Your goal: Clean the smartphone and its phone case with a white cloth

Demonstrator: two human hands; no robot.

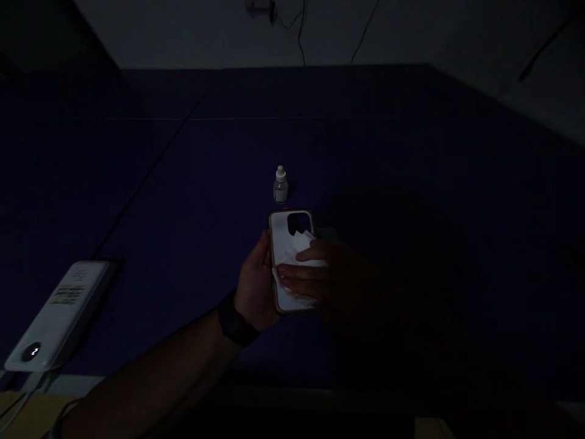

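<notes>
Left hand (256, 283) wrapped around the left edge of a phone case (286, 244), thumb on the near-left rim, grip closed firmly on it and holding it above the bench (411, 183) near the scene's middle. Right hand (320, 277) laid flat across the case from the right, fingers (297, 273) pressing a crumpled white tissue (299, 247) against the case's pale inner face; grip here more a flat press than a pinch, closed down on the tissue. Camera cutout showing dark at the case's far end, brownish rim all round. Dark wristband (235, 320) on the left wrist. Just beyond the case's far edge, a small dropper bottle (280, 185) standing upright on the bench, pale cap on, contents too dim to tell, apart from the case. Well off to the near left, a white power bank (59, 314) lying tilted at the bench edge, small ring light glowing at its near end. Wide open dark-blue surface to the left, right and far side of the hands. Cables (301, 30) hanging on the far wall.
</notes>
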